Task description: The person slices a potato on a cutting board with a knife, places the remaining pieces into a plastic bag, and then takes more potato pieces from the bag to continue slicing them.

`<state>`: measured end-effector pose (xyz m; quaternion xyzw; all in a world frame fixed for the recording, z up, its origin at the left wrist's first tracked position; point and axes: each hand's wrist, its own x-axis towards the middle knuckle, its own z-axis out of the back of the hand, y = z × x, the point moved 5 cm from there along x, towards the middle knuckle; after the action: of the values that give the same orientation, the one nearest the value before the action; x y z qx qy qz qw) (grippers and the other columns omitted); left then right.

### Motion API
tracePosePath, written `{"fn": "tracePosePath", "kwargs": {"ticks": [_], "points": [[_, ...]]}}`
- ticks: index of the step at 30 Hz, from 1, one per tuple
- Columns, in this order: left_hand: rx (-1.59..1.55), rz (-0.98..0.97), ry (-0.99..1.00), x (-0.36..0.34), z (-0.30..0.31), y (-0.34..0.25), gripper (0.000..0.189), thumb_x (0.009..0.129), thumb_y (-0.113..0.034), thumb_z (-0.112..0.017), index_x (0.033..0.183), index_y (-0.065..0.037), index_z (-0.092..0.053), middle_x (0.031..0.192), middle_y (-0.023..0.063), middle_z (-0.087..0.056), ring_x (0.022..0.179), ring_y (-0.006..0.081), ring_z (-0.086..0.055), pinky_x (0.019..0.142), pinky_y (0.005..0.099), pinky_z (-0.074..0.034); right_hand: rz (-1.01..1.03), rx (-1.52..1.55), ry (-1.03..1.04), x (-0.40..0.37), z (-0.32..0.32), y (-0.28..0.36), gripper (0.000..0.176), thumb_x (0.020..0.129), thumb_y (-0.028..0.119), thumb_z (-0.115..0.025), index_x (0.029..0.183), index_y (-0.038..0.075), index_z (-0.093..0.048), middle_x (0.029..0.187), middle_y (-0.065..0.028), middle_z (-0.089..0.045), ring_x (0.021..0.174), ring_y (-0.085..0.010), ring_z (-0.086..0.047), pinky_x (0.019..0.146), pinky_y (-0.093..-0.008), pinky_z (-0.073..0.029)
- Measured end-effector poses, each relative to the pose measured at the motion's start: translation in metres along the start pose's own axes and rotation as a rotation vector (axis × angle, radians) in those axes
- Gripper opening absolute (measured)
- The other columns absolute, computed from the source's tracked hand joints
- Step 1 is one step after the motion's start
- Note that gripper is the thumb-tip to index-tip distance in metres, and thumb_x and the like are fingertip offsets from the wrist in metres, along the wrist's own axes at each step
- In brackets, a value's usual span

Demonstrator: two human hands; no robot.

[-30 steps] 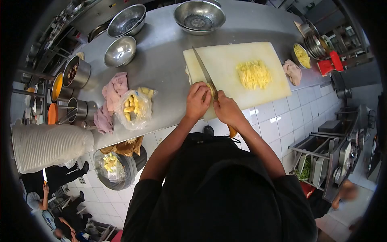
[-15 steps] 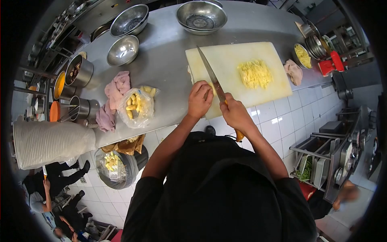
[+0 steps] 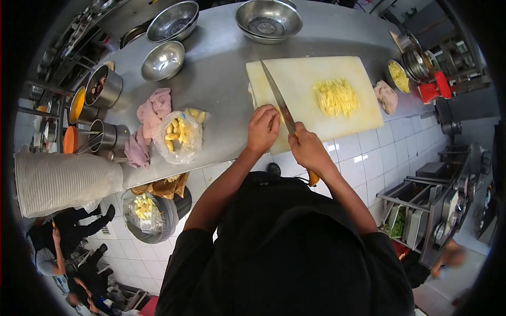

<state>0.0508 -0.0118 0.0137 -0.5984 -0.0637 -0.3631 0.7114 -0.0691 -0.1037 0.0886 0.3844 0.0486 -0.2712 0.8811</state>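
Note:
My right hand [image 3: 308, 150] is wrapped round the handle of a long kitchen knife [image 3: 279, 97]. The blade lies over the left part of a yellowish-white cutting board [image 3: 300, 73], its tip toward the far edge. Close to the blade's left side, my left hand [image 3: 263, 129] rests on the board's near-left edge with curled fingers. Whatever is beneath those fingers is mostly hidden; a sliver of pale yellow shows beside them. A pile of thin yellow strips [image 3: 337, 97] sits on the right half of the board.
Left of the board are a plastic bag [image 3: 179, 142] of yellow pieces, pink cloths [image 3: 154, 110] and metal bowls [image 3: 163, 60]. A bowl of yellow strips [image 3: 398, 76] and a cloth [image 3: 386, 97] stand right. Below is a lined bin [image 3: 150, 221]. Other people are at the lower left and right.
The view has shifted slightly, so the board and bowls appear a little further right. Both hands and the knife stay nearly in place; the yellow piece by my left fingers shows less.

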Motion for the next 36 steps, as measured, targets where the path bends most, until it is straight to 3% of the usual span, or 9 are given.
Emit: {"fn": "tracePosePath", "kwargs": {"ticks": [6,12,15,18,21,36], "points": [[0.020,-0.024,0.001,0.001,0.001,-0.002,0.005,0.089,-0.002,-0.070,0.093,-0.002,-0.068,0.102,0.0115,-0.067,0.093,0.0331,-0.066,0.084,0.0411,-0.054,0.013,-0.031,0.005,0.019,-0.016,-0.004,0.026,0.100,0.015,-0.050,0.111,-0.008,-0.050,0.088,-0.0391,-0.066,0.091,-0.0561,-0.065,0.085,-0.0609,-0.050],[0.020,-0.029,-0.001,0.003,0.002,-0.005,0.006,0.089,-0.003,-0.070,0.095,-0.003,-0.068,0.102,0.0114,-0.067,0.094,0.0332,-0.065,0.084,0.0411,-0.054,-0.024,0.066,0.022,0.022,-0.005,-0.002,0.029,0.100,0.016,-0.051,0.116,-0.008,-0.050,0.091,-0.0377,-0.067,0.092,-0.0555,-0.065,0.086,-0.0600,-0.050],[0.048,-0.063,-0.004,0.003,0.004,-0.009,0.006,0.089,-0.003,-0.070,0.095,-0.003,-0.067,0.102,0.0113,-0.067,0.094,0.0332,-0.065,0.084,0.0414,-0.054,0.020,0.038,-0.023,0.018,-0.003,-0.009,0.035,0.103,0.018,-0.049,0.130,-0.005,-0.048,0.067,-0.0212,-0.065,0.051,-0.0311,-0.065,0.049,-0.0434,-0.052],[0.086,-0.110,-0.013,0.004,0.004,-0.010,0.008,0.089,0.000,-0.071,0.096,0.000,-0.068,0.102,0.0123,-0.067,0.091,0.0317,-0.066,0.078,0.0382,-0.056,-0.011,0.033,0.000,0.011,0.001,-0.007,0.037,0.104,0.018,-0.049,0.132,-0.005,-0.048,0.067,-0.0214,-0.065,0.051,-0.0311,-0.065,0.049,-0.0432,-0.052],[0.040,-0.037,-0.003,0.002,0.001,-0.006,0.007,0.088,-0.001,-0.070,0.094,-0.003,-0.066,0.101,0.0115,-0.066,0.093,0.0337,-0.065,0.084,0.0415,-0.054,0.016,0.046,-0.002,0.006,0.003,-0.003,0.035,0.103,0.018,-0.049,0.130,-0.005,-0.048,0.067,-0.0216,-0.065,0.051,-0.0308,-0.064,0.051,-0.0435,-0.052],[0.066,-0.073,-0.011,0.003,0.003,-0.008,0.007,0.088,-0.002,-0.070,0.094,-0.002,-0.067,0.100,0.0111,-0.066,0.092,0.0331,-0.065,0.083,0.0412,-0.054,0.020,0.007,0.000,0.007,0.002,-0.001,0.030,0.103,0.017,-0.050,0.121,-0.006,-0.049,0.070,-0.0262,-0.066,0.056,-0.0373,-0.067,0.055,-0.0480,-0.053]]}}
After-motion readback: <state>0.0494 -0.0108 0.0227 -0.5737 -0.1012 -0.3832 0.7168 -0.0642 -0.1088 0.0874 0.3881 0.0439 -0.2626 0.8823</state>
